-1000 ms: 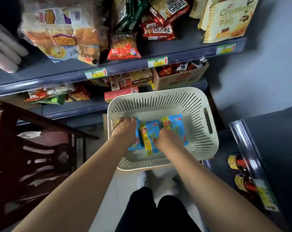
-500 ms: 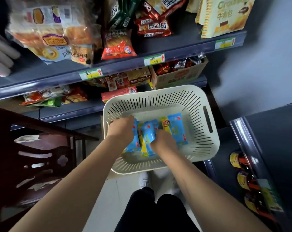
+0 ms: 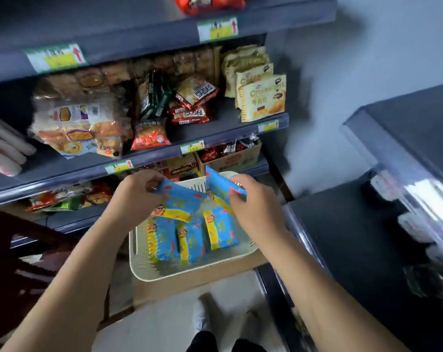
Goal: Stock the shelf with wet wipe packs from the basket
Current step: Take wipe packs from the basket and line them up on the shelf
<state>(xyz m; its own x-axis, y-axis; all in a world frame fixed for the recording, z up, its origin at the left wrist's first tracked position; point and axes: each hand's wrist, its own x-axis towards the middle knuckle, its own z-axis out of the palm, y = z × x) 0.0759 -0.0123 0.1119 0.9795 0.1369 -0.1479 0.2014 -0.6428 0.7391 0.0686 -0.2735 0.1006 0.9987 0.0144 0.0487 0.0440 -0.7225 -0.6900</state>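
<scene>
Head view: left hand (image 3: 139,194) is pinching left pack (image 3: 183,203), right hand (image 3: 253,207) pinching right pack (image 3: 219,185), by edges; either is risking slipping into basket (image 3: 190,273).

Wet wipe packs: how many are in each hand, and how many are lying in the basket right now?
Wet wipe pack gripped by left hand: 1
Wet wipe pack gripped by right hand: 1
Wet wipe packs lying in basket: 3
Total: 5
</scene>
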